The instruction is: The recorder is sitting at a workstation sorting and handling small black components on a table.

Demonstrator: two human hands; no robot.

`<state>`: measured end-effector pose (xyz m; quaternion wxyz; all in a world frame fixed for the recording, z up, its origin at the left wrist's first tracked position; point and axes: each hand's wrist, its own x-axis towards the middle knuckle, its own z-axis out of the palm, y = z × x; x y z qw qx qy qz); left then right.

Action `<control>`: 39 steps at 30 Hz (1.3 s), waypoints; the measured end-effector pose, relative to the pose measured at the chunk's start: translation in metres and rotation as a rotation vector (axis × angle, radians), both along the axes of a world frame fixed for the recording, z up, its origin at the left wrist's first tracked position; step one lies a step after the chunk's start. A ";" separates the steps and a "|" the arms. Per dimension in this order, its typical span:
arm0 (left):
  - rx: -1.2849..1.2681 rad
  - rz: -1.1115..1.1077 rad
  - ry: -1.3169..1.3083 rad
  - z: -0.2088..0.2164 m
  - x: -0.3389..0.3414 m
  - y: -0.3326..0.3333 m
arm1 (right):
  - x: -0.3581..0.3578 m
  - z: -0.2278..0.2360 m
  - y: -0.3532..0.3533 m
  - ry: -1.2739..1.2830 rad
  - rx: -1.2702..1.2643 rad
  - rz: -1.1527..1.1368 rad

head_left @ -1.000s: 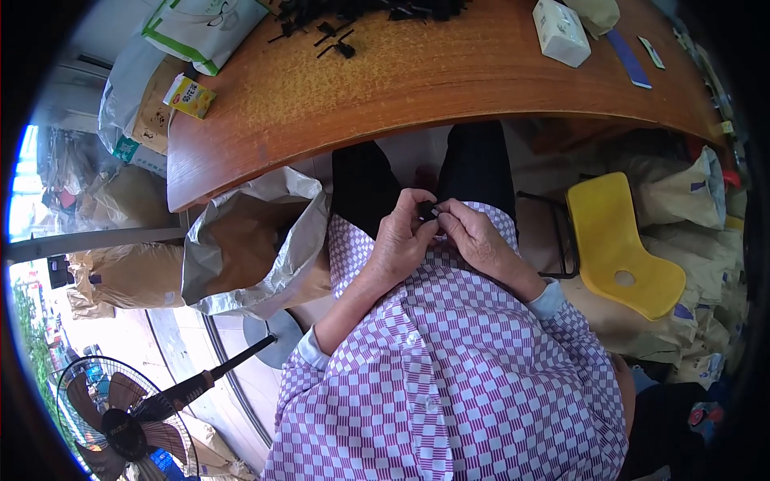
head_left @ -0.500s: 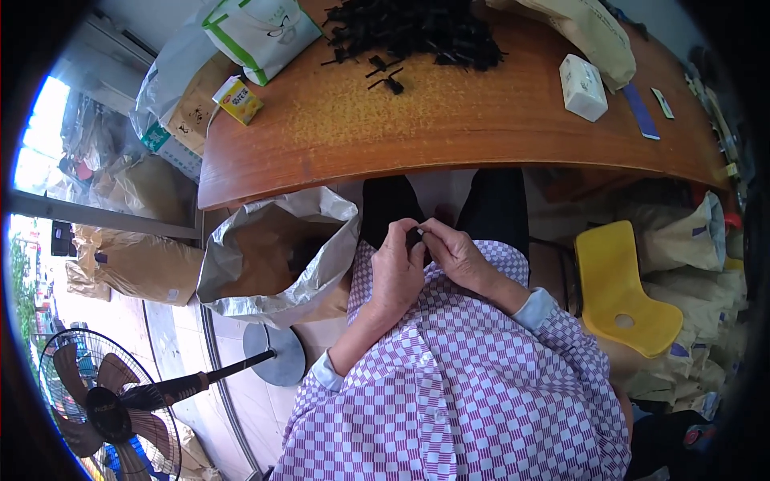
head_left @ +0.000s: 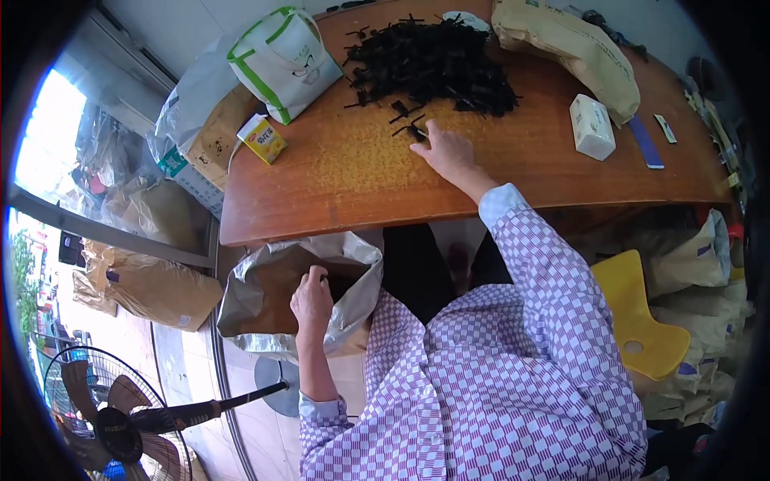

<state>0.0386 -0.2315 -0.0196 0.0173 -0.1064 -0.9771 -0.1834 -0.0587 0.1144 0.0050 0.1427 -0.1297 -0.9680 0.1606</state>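
Note:
On the table, my right hand point(head_left: 449, 154) reaches out to a small black piece with thin strips point(head_left: 411, 129). Thumb and forefinger are apart on either side of its near end; whether they touch it I cannot tell. Just beyond lies another black piece point(head_left: 401, 107), in front of a big heap of similar black pieces point(head_left: 437, 64). My left hand point(head_left: 313, 301) is over the mouth of an open paper sack with a silvery lining point(head_left: 357, 309), its fingers curled together. Something small and dark shows at the fingertips, too small to name.
A white and green bag point(head_left: 285, 68) and a yellow carton point(head_left: 262, 140) stand on the table's left. At right are a tissue pack point(head_left: 593, 128), a brown paper sack point(head_left: 573, 48) and a purple strip point(head_left: 646, 143). A fan point(head_left: 116, 429) and a yellow chair point(head_left: 638, 321) flank me.
My hands were together at my lap around a small dark thing. They have parted: the left to the open sack, the right forward onto the table. The view has shifted slightly.

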 end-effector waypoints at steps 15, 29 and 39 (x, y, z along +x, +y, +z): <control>1.389 -0.480 -1.173 0.041 0.006 0.106 | 0.162 0.023 -0.022 0.250 -0.396 0.763; 1.598 -0.347 -1.731 0.017 0.067 0.151 | 0.229 0.016 0.006 0.297 -0.308 0.883; 1.279 -0.481 -1.060 0.031 0.086 0.162 | 0.274 0.012 -0.023 -0.054 -0.959 0.364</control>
